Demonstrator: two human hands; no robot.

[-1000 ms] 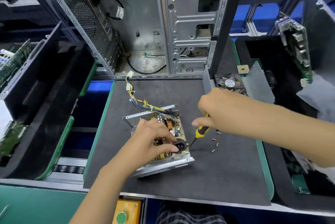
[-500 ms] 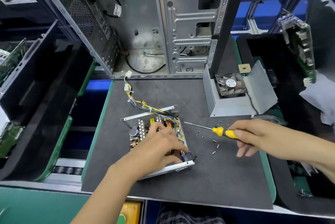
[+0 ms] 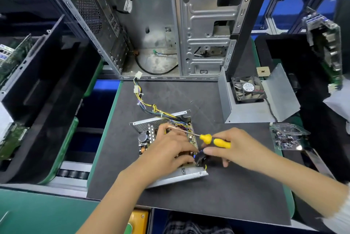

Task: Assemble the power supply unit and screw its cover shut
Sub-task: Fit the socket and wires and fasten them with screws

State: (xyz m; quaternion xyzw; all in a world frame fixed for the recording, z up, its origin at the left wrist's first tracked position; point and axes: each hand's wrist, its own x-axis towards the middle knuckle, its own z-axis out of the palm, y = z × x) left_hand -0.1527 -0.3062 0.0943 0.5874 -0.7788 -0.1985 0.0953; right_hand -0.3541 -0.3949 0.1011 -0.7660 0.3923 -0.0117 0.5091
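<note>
Left hand (image 3: 168,150) fingers spread flat on open sheet-metal supply (image 3: 181,174); right hand (image 3: 238,146) fingers around smooth yellow screwdriver (image 3: 216,140).

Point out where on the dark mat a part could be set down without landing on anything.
Free: the mat strip nearest the person, in front of the power supply unit; also the stretch between the cable bundle and the fan cover. Crowded: around the left hand and right hand with the screwdriver, and by the screw tray.
</note>
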